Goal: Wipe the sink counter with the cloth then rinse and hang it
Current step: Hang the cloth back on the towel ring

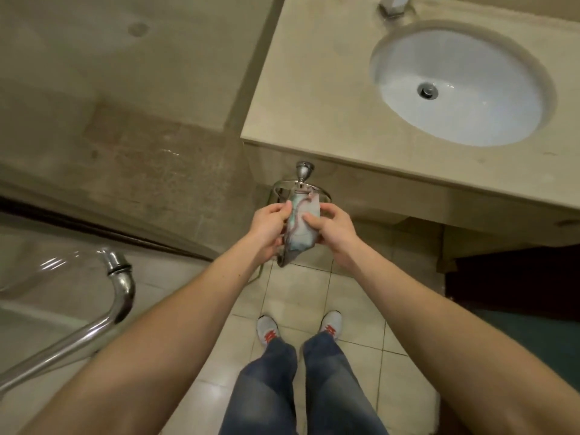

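A pale cloth (300, 233) with a teal and reddish edge hangs through the chrome towel ring (284, 184) on the front of the vanity. My left hand (268, 229) grips its left side and my right hand (333, 231) pinches its right side, thumb on the face of the cloth. The beige sink counter (317, 89) lies above and to the right, with a white oval basin (489, 120) set into it. The faucet base (392, 6) shows at the top edge.
A chrome grab bar (120, 296) curves at the lower left beside a glass panel. Tiled floor (314, 296) lies below, with my legs and grey shoes on it. A dark opening under the vanity sits at the right.
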